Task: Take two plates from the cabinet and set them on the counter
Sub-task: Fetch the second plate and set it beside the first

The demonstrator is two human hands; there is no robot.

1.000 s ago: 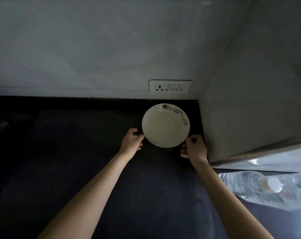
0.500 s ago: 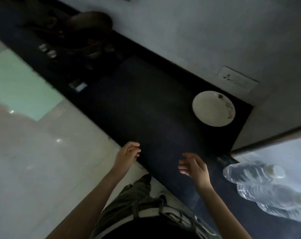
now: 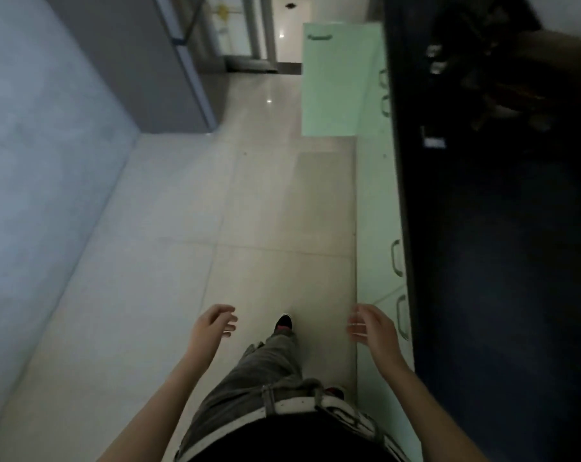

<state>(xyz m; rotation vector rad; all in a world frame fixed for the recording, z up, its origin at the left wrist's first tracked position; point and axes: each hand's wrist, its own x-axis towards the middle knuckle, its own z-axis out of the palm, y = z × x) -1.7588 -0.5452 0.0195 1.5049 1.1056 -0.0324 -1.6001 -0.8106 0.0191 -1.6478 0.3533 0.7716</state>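
I face along the kitchen floor with the dark counter point(image 3: 502, 248) running down my right side. No plate is in view. My left hand point(image 3: 214, 325) hangs over the floor, fingers loosely curled and apart, holding nothing. My right hand point(image 3: 372, 328) is level with it, close to the pale green cabinet fronts point(image 3: 377, 208) under the counter, fingers spread and holding nothing. One green cabinet door point(image 3: 332, 81) stands swung out into the aisle further ahead.
A grey refrigerator point(image 3: 169, 61) stands ahead on the left beside a pale wall point(image 3: 39, 155). Dark cookware point(image 3: 522, 71) sits on the counter's far end. Glossy floor tiles point(image 3: 249, 201) lead to a doorway. My leg and shoe point(image 3: 284, 323) are below.
Both hands let go of the plate on the counter and drew back. My view swung left, away from the counter corner, so the plate, sockets and water bottles are out of sight.
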